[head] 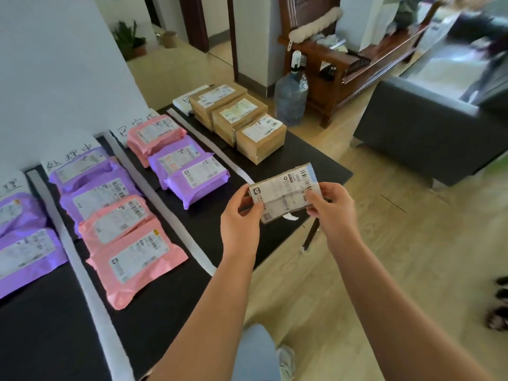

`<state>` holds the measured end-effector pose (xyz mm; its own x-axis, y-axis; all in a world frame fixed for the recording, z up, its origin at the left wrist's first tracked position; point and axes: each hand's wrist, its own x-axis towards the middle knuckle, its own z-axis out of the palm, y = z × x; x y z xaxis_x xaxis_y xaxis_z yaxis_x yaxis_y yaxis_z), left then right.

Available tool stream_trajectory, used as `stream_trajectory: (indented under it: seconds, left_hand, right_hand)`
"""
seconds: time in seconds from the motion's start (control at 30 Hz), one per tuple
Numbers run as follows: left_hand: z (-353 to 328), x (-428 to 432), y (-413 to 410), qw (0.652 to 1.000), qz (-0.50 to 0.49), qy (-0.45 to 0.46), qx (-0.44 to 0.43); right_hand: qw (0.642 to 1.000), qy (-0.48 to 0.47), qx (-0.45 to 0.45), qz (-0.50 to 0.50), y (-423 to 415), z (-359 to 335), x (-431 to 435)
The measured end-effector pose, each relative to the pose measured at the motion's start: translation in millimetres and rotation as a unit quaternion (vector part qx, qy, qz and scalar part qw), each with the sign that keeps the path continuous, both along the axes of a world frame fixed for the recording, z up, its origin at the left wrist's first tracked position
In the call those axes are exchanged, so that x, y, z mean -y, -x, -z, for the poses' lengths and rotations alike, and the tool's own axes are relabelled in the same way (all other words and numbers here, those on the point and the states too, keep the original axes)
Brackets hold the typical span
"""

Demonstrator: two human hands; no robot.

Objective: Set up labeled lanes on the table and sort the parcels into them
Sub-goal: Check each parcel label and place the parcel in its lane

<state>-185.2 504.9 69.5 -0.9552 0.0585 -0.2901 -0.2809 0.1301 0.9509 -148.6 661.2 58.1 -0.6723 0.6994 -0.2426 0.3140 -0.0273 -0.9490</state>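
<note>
A small cardboard parcel (284, 192) with a white shipping label hangs above the black table's (310, 158) near right corner. My left hand (240, 209) grips its left end and my right hand (331, 203) grips its right end. White paper strips (162, 207) split the table into lanes, each headed by a handwritten paper label (70, 158). Three cardboard boxes (261, 138) line the far right lane. Pink and purple mailer bags (137, 257) fill the other lanes.
A grey sofa (423, 133) stands right of the table. A large water bottle (291, 97) and a wooden bench (343, 70) sit beyond the table's far end. A white wall runs along the table's left side. Shoes (499, 314) lie on the floor at right.
</note>
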Motion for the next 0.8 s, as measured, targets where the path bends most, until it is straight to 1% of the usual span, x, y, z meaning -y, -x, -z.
stream_trajectory:
  seconds: [0.17,0.3,0.43,0.57,0.8]
  left_hand:
    - [12.5,-32.2,38.3,0.999,0.009,0.018,0.033]
    - [24.1,-59.4,79.9,0.997,-0.013,0.012,0.075]
    - [30.7,-85.9,120.5,0.995,0.014,0.023,0.098]
    - [42.7,-102.4,154.9,0.993,0.035,0.044,0.103]
    - [66.5,-125.4,196.7,0.981,0.055,0.093,0.162]
  right_hand:
    - [0.999,-0.022,0.026,-0.031,33.0,5.3,-29.6]
    - [0.995,-0.05,0.069,-0.052,70.8,7.2,-55.6]
    - [0.99,-0.066,0.103,-0.063,111.4,9.4,-81.4]
    - [0.989,-0.059,0.124,-0.061,147.6,23.8,-101.2]
    - [0.975,-0.057,0.174,-0.124,201.7,54.5,-134.6]
